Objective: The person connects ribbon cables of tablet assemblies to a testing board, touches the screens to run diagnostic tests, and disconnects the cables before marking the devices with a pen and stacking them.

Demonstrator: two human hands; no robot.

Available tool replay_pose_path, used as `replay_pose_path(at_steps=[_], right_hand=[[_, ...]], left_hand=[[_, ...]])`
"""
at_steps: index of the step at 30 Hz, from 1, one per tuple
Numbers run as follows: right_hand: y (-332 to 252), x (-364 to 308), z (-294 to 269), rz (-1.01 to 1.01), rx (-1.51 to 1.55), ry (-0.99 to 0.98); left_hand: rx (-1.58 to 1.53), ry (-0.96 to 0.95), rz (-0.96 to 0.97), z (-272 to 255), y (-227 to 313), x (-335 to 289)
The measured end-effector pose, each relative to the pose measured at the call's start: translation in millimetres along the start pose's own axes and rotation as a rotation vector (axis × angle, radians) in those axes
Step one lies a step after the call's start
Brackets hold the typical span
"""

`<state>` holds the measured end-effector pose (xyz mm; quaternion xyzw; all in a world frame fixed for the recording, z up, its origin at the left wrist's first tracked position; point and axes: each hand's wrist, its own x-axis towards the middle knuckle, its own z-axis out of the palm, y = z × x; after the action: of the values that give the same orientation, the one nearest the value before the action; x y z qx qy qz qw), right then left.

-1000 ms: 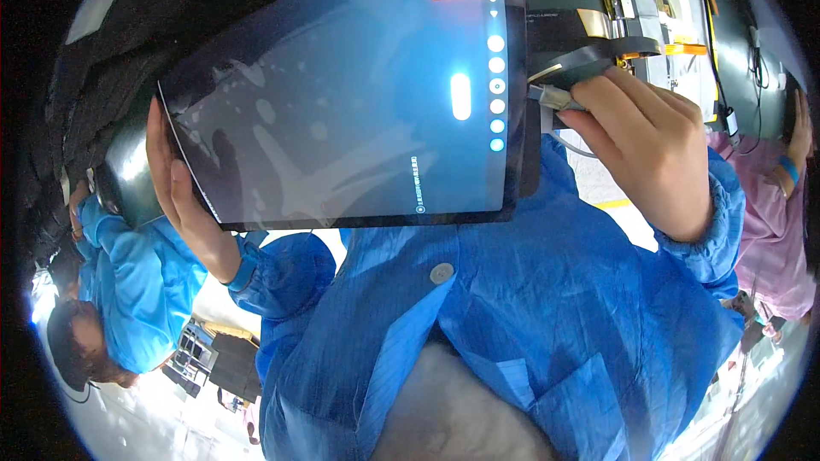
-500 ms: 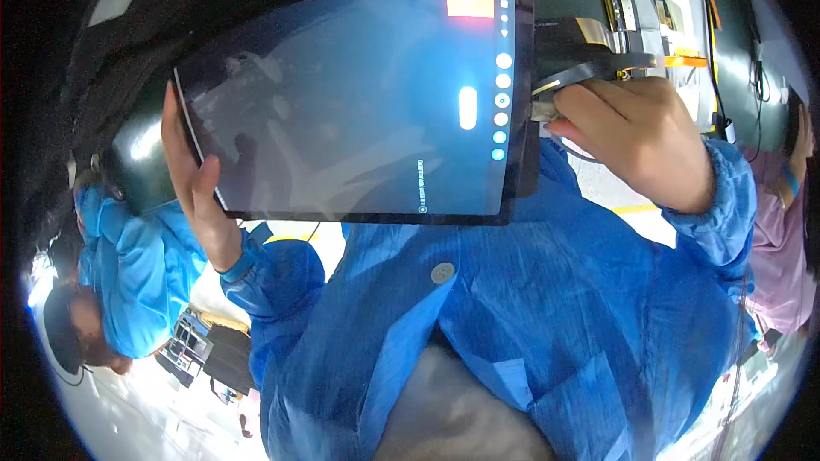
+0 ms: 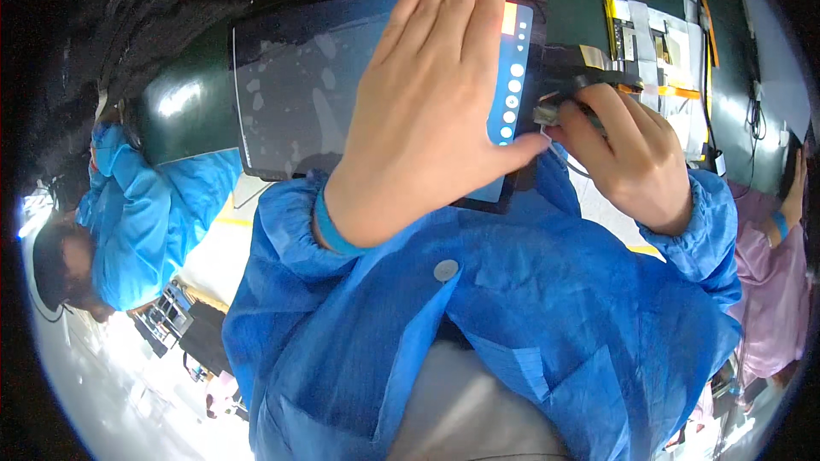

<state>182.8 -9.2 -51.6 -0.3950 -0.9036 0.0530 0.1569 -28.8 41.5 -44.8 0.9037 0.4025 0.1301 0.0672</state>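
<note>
A flat black-framed display panel point(image 3: 290, 77) lies before me, its screen lit, with round icons down the right side. My left hand point(image 3: 427, 115) is open over the right half of the screen, fingers together and stretched away from me, thumb pointing right. Whether the palm touches the glass cannot be seen. At the panel's right edge, my right hand point(image 3: 636, 149) is closed, thumb and fingers pinching a small silvery cable plug point(image 3: 547, 113). A thin grey cable loops below that hand. Dark flat strips point(image 3: 589, 81) run beside the panel just above the fingers.
On the dark green worktop point(image 3: 184, 55), right of the panel, lies an open electronic assembly point(image 3: 662, 60) with yellow edges and silver tape. Black cables point(image 3: 756, 111) lie beyond it. A person in blue point(image 3: 141, 213) is at left, another in pink point(image 3: 773, 277) at right.
My left hand has let go of the panel's left edge and moved right, over the screen. The panel now lies lower and flatter. The right hand keeps its pinch at the right edge.
</note>
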Motion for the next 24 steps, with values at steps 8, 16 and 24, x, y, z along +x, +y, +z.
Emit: replay_pose_path(at_steps=[8,16,24], right_hand=[[7.5,-3.7,7.5,-0.010,0.098,0.056],[10.3,-5.4,6.7,-0.042,0.103,0.052],[10.9,-8.1,8.2,-0.010,0.164,0.053]], left_hand=[[0.024,-0.019,0.006,7.3,0.3,8.8],[0.022,-0.048,0.015,8.8,1.8,15.6],[0.018,-0.059,0.015,4.5,1.0,13.5]])
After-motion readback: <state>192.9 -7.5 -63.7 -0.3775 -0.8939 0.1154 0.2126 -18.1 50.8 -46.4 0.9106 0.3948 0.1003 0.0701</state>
